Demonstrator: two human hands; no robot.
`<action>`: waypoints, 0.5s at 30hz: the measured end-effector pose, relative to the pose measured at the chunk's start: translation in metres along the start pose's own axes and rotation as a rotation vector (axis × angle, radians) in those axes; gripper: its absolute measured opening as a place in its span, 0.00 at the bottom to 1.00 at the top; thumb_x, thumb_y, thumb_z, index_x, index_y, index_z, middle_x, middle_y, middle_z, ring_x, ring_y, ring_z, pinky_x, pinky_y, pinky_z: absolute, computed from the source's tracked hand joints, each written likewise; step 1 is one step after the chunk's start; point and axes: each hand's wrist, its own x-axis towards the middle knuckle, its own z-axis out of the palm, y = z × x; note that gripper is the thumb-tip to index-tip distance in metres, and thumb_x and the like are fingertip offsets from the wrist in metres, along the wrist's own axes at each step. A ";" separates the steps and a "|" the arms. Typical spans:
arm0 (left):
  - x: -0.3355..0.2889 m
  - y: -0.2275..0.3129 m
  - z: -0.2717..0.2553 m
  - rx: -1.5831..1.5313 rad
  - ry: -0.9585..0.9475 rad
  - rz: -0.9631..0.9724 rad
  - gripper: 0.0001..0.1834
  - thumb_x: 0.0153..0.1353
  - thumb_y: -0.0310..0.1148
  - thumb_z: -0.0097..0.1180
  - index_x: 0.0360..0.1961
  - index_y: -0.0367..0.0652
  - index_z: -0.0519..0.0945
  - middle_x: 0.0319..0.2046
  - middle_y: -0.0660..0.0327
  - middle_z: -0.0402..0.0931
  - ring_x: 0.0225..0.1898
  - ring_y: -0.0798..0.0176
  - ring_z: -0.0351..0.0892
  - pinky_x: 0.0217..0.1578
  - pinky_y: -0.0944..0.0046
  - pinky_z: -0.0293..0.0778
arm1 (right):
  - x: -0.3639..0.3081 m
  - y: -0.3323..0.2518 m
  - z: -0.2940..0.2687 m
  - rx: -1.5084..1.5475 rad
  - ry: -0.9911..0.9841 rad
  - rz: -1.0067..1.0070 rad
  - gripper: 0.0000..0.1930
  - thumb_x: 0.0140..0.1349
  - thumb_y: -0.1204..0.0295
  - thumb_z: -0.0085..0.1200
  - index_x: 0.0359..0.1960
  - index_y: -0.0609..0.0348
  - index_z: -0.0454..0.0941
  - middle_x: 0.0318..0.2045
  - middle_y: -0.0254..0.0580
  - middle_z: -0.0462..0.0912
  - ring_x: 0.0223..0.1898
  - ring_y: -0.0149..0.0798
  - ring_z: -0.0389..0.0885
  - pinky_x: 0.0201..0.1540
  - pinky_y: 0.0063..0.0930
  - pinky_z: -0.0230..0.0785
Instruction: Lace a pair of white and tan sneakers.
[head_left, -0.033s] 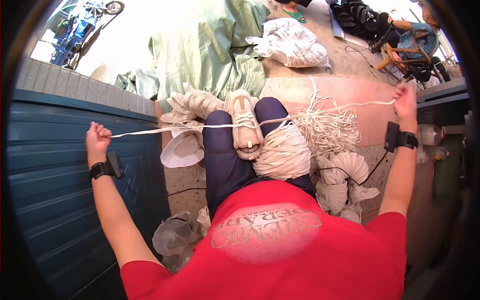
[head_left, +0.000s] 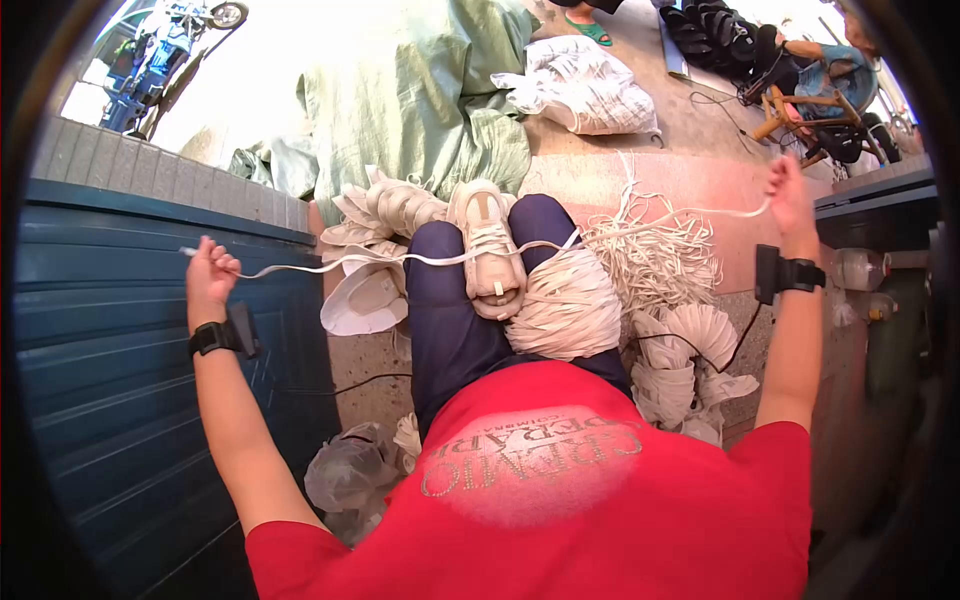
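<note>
A long white shoelace [head_left: 438, 262] hangs slightly slack between my widely spread hands. My left hand [head_left: 212, 270], by the blue panel, is closed on one end, and a short tip sticks out past the fingers. My right hand [head_left: 790, 195] pinches the lace near its other end, far to the right. Below the lace, a beige shoe [head_left: 492, 262] rests between my knees, its front crossed by lacing. The lace passes over this shoe and both knees. On my right thigh lies a thick bundle of cream laces [head_left: 567, 308].
Loose laces [head_left: 665, 255] are heaped on the floor at right, with stacked shoe uppers [head_left: 690, 350] nearer me. More pale shoe parts [head_left: 372, 295] lie left of my knees. A green tarp [head_left: 400, 100] and a white sack [head_left: 585, 88] stand ahead. A blue panel [head_left: 120, 330] borders the left.
Both hands have come slightly inward. The lace, nearly taut before, now sags in waves, and its tip shows beyond my left fingers.
</note>
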 end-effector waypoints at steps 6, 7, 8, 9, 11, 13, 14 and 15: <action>-0.029 -0.167 0.100 0.212 -0.466 -0.422 0.10 0.60 0.40 0.46 0.27 0.46 0.70 0.16 0.69 0.64 0.16 0.71 0.64 0.23 0.64 0.67 | -0.100 0.137 0.193 -0.867 -0.832 -0.068 0.12 0.55 0.68 0.47 0.34 0.64 0.77 0.23 0.44 0.79 0.25 0.35 0.76 0.29 0.27 0.67; -0.036 -0.186 0.110 0.208 -0.545 -0.486 0.12 0.61 0.42 0.45 0.27 0.46 0.69 0.16 0.69 0.64 0.16 0.70 0.65 0.23 0.64 0.68 | -0.114 0.157 0.209 -1.060 -0.937 -0.195 0.11 0.54 0.67 0.47 0.29 0.62 0.77 0.24 0.50 0.78 0.28 0.45 0.77 0.33 0.34 0.68; -0.039 -0.202 0.117 0.269 -0.599 -0.535 0.12 0.61 0.41 0.46 0.28 0.45 0.71 0.16 0.68 0.66 0.17 0.70 0.66 0.24 0.65 0.68 | -0.131 0.166 0.222 -1.075 -0.977 -0.265 0.11 0.54 0.67 0.45 0.26 0.62 0.76 0.24 0.53 0.77 0.30 0.52 0.75 0.36 0.40 0.66; -0.043 -0.216 0.127 0.333 -0.658 -0.586 0.11 0.60 0.40 0.47 0.28 0.44 0.72 0.17 0.67 0.68 0.18 0.70 0.68 0.25 0.66 0.69 | -0.136 0.185 0.226 -1.114 -1.007 -0.321 0.09 0.53 0.70 0.44 0.24 0.62 0.75 0.24 0.54 0.76 0.30 0.54 0.75 0.35 0.42 0.66; -0.064 -0.234 0.147 0.578 -0.646 -0.397 0.11 0.59 0.38 0.48 0.29 0.42 0.75 0.18 0.66 0.71 0.20 0.70 0.70 0.27 0.68 0.69 | -0.142 0.194 0.232 -1.343 -0.990 -0.545 0.06 0.48 0.73 0.46 0.23 0.60 0.75 0.28 0.47 0.77 0.35 0.46 0.74 0.37 0.38 0.64; -0.071 -0.243 0.153 0.816 -0.624 -0.196 0.11 0.58 0.36 0.49 0.30 0.39 0.77 0.20 0.64 0.73 0.22 0.70 0.71 0.28 0.69 0.69 | -0.142 0.197 0.234 -1.393 -0.956 -0.705 0.05 0.46 0.74 0.47 0.22 0.59 0.75 0.30 0.43 0.77 0.37 0.42 0.73 0.38 0.36 0.62; -0.069 -0.249 0.153 0.937 -0.653 0.017 0.11 0.56 0.35 0.50 0.32 0.37 0.78 0.21 0.63 0.75 0.23 0.70 0.72 0.28 0.70 0.68 | -0.141 0.200 0.235 -1.401 -0.894 -0.789 0.05 0.45 0.74 0.47 0.23 0.59 0.75 0.32 0.40 0.77 0.38 0.40 0.71 0.39 0.34 0.61; -0.068 -0.251 0.152 1.051 -0.676 0.234 0.11 0.54 0.33 0.51 0.33 0.35 0.79 0.22 0.62 0.76 0.25 0.70 0.73 0.29 0.71 0.68 | -0.139 0.203 0.238 -1.406 -0.830 -0.872 0.06 0.43 0.74 0.48 0.24 0.59 0.76 0.35 0.38 0.76 0.40 0.38 0.70 0.39 0.33 0.59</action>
